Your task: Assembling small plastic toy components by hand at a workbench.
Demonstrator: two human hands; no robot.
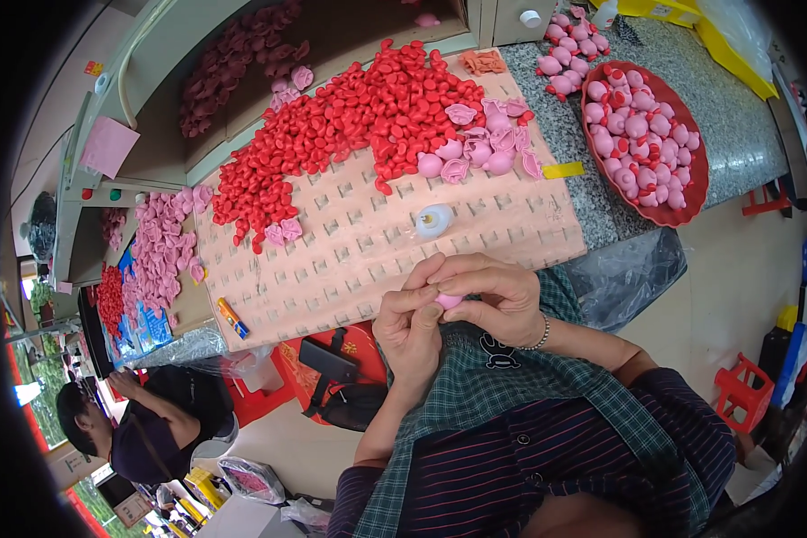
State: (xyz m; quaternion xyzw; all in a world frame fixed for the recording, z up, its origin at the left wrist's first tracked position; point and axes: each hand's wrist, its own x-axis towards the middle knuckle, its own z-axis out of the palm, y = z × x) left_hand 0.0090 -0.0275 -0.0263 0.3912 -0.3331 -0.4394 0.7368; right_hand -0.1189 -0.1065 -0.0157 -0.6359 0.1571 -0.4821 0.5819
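Both hands meet at the table's near edge around a small pink rubbery piece (449,301), of which only a bit shows between the fingers. My left hand (410,314) pinches it from the left with thumb and fingertips. From the right, my right hand (498,294) closes on the same piece; a beaded bracelet is on that wrist. Just beyond the hands a small white bottle (434,221) with a narrow tip lies on the patterned pink mat (359,260). Further off lie pink rounded pieces and hollow shells (484,148), beside a big heap of small red pieces (368,112).
A red scalloped bowl (701,184) of pink-and-red pieces stands right on the granite top, with more behind it. Pink shells (160,251) pile up at left. An orange glue tube (232,317) lies at the mat's left edge. Another person (143,421) works at lower left.
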